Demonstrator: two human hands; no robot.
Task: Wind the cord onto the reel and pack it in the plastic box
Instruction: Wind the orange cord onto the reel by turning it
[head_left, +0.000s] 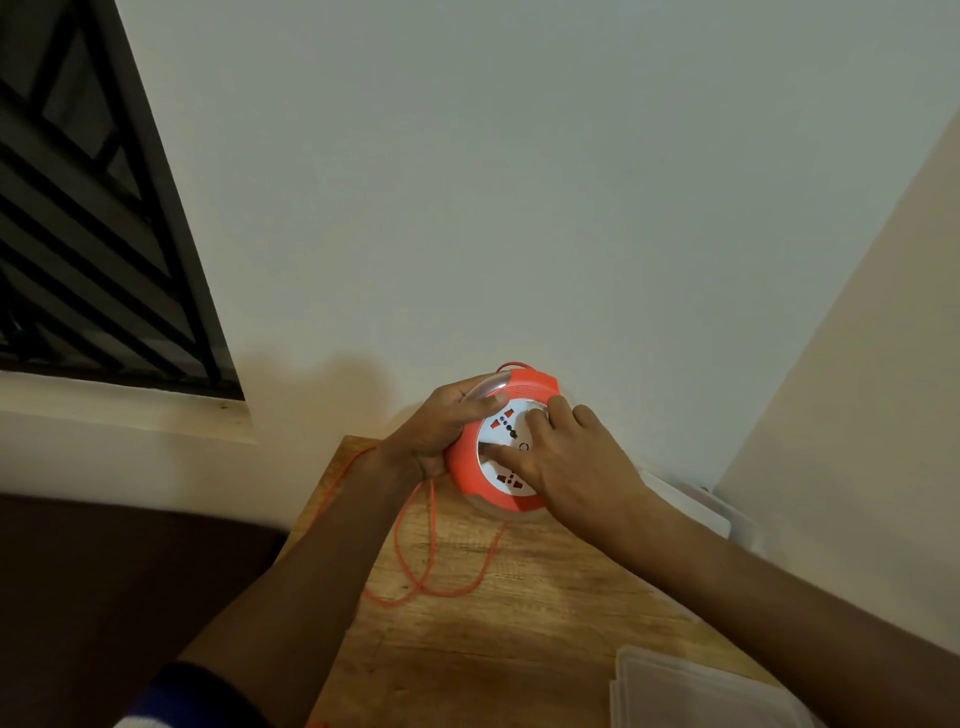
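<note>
An orange cord reel (467, 467) with a white socket face is held up above the far end of the wooden table. My left hand (441, 426) grips its left rim, thumb over the clear edge. My right hand (566, 457) lies on the white face, fingers pressed into it. The orange cord (415, 561) hangs from below my left hand and lies in loose loops on the table; one strand runs off the table's left edge. A clear plastic box (691, 691) sits at the near right corner.
The wooden table (519, 623) stands in a corner between two pale walls. Another translucent plastic piece (711, 512) lies by the right wall behind my right forearm. A barred window (93, 234) is at upper left, a dark surface lower left.
</note>
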